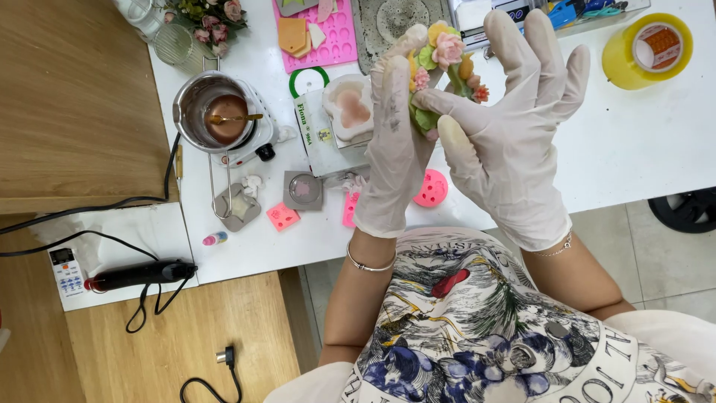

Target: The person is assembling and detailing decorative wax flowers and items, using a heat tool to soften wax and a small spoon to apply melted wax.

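Observation:
Both my hands wear white gloves and are raised above the white table (641, 142). My left hand (394, 142) grips a small cluster of wax flowers (445, 56) in pink, yellow and green from the left side. My right hand (514, 127) touches the cluster with index finger and thumb, the other fingers spread upward.
A small steel pot (212, 110) of melted pinkish wax with a spoon sits on a burner at left. Pink silicone moulds (431, 188) lie near the table's front edge, a pink mould tray (328, 33) at the back. A yellow tape roll (647, 51) stands far right. A black tool (142, 275) with cord lies lower left.

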